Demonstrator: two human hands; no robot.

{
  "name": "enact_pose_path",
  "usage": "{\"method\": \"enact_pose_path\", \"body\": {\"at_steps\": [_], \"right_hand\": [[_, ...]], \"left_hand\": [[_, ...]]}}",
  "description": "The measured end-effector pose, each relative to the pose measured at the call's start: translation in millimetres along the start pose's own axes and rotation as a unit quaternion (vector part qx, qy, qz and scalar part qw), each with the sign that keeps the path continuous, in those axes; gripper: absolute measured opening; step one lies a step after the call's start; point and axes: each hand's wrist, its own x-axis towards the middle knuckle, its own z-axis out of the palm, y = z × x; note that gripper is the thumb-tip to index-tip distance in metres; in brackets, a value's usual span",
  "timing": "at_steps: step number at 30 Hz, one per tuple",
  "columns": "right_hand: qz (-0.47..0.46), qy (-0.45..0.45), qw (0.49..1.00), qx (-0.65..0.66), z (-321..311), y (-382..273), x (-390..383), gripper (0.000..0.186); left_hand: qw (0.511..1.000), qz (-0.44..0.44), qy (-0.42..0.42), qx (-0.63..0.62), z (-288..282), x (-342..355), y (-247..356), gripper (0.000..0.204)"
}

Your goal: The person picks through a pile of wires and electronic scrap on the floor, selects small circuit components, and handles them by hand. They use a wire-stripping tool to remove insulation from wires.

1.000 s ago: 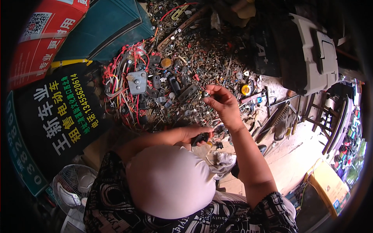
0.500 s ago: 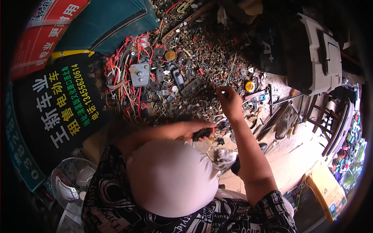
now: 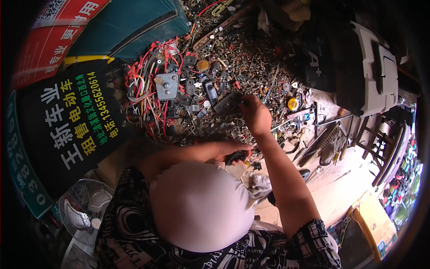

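My left hand is closed around a small black part, low and near my body; what kind of part it is cannot be made out. My right hand reaches out over a heap of loose screws and small hardware. Its fingers are pinched together at the right end of a dark oblong plate with holes. Whether they grip the plate or some tiny piece is hidden. Left of the plate lie a black-and-silver oblong fitting and a grey square metal plate with studs.
Red and white wires tangle on the heap's left. To the right are a yellow round item, a wire brush and a grey plastic case. A fan stands at lower left, a cardboard box at lower right.
My right hand has moved left across the heap, to the dark oblong plate. My left hand keeps its hold on the black part, almost unmoved. The whole view has shifted slightly.
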Motion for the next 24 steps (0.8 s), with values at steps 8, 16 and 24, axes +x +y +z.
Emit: {"method": "enact_pose_path", "body": {"at_steps": [8, 16, 24], "right_hand": [[0.160, -0.173, 0.578, 0.781, -13.0, 3.2, -0.6, 0.018], [0.212, -0.197, 0.530, 0.797, -24.3, -8.5, -5.6, 0.022], [0.187, -0.197, 0.532, 0.802, -25.6, -4.3, -8.2, 0.028]], "left_hand": [[0.999, 0.002, 0.020, 0.045, 7.1, -6.2, 8.8, 0.036], [0.996, 0.079, -0.017, 0.043, -10.0, 9.0, -9.5, 0.036], [0.999, -0.011, -0.017, -0.041, 2.0, 1.7, 5.0, 0.041]]}}
